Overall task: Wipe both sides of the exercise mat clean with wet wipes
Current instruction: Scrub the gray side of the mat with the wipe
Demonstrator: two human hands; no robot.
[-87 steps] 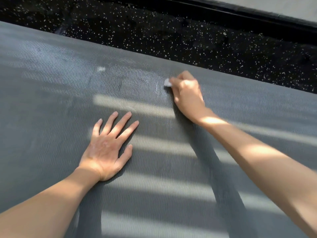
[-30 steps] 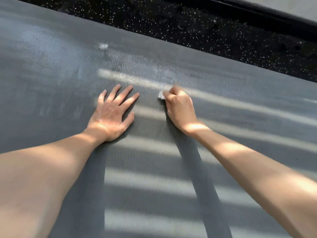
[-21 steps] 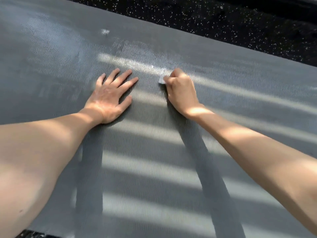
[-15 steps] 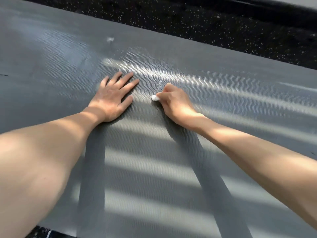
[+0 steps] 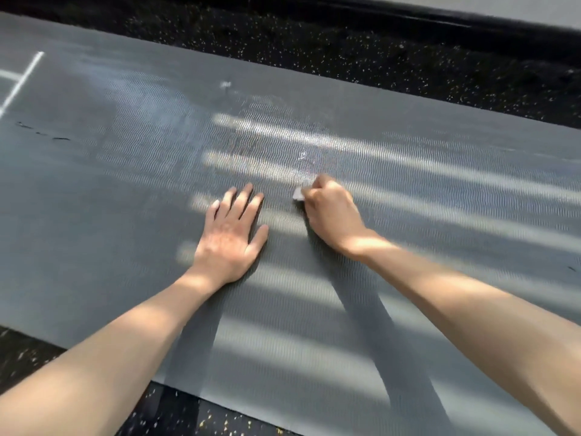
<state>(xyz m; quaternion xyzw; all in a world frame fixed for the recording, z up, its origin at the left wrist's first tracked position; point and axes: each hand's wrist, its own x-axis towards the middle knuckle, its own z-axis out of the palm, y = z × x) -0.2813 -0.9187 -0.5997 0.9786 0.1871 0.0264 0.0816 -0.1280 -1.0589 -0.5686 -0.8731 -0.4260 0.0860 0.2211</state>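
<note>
Exercise mat edges bordering speckled floor, left hand flat on it, right hand grip pinching wipe

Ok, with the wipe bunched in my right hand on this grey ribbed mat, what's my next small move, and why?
Probably drag the small white wet wipe toward you. Your right hand grips it against the grey ribbed exercise mat, the damp-looking sheen lies beyond it, and the nearer surface looks matte. Your flat left hand braces the mat.

Black speckled floor, black baseboard beyond, pale wall top right, slatted sunlight stripes
</note>
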